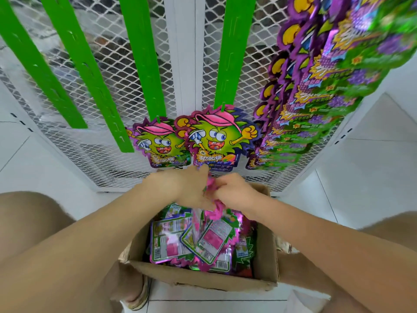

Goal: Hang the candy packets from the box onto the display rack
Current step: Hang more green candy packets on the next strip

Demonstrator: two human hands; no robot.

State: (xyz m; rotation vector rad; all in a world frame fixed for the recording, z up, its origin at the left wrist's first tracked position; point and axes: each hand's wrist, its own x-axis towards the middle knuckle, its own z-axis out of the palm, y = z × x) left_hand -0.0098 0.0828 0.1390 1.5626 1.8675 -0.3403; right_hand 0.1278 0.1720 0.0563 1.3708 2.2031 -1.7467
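Note:
An open cardboard box (pixel 203 280) on the floor holds several candy packets (pixel 171 240) lying face down. Above its far end my left hand (pixel 191 188) and my right hand (pixel 234 190) meet, both holding the pink top of one candy packet (pixel 217 205) lifted from the pile. Two packets with a green cartoon face hang on the rack: one (pixel 161 145) at the bottom of a green strip (pixel 144 64), the other (pixel 216 141) at the bottom of the strip to its right (pixel 234 53).
Two more green strips (pixel 36 64) hang bare on the white mesh panel (pixel 117 91) at the left. A full column of purple-green packets (pixel 316 98) hangs at the right. My knees flank the box; white floor tiles lie all round.

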